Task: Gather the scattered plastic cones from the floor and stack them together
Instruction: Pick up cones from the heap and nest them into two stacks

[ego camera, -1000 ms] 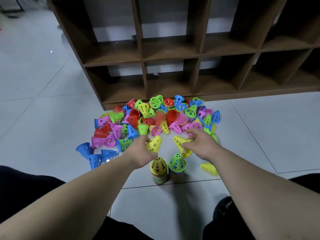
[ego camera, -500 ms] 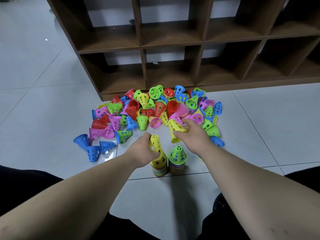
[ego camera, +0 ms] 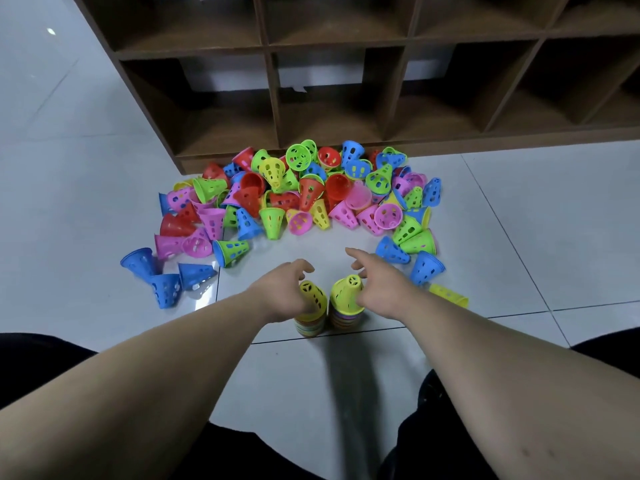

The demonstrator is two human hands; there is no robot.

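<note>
I count two stacks of cones standing upright on the floor tiles (ego camera: 519,271). The left stack (ego camera: 313,311) is my landmark, and the right stack (ego camera: 346,303) stands just beside it on its right. Each is capped by one yellow cone, tip up.

Both of my hands are released and hold nothing. My left hand (ego camera: 282,291) sits against the left side of the left stack with its fingers loosely curled above the cap's tip. My right hand (ego camera: 382,289) is on the far side of the neighbouring stack, with its fingers spread and the forefinger stretched forward.

One loose yellow cone (ego camera: 449,295) lies on its side well to the right of the left stack. Two blue cones (ego camera: 427,268) lie farther back on that same side. Three more blue cones (ego camera: 162,280) sit in a cluster well to the left of it. Beyond the left stack, the main heap (ego camera: 304,199) holds dozens of red, green, pink, yellow and blue cones, too tangled for an exact count. One brown shelf unit (ego camera: 346,84) stands behind the heap.

Half a second ago each hand gripped a yellow cone. The left one was tipping onto the left stack, and the other was held above a green-topped stack. Both cones are now seated, and my fingers have let go.
</note>
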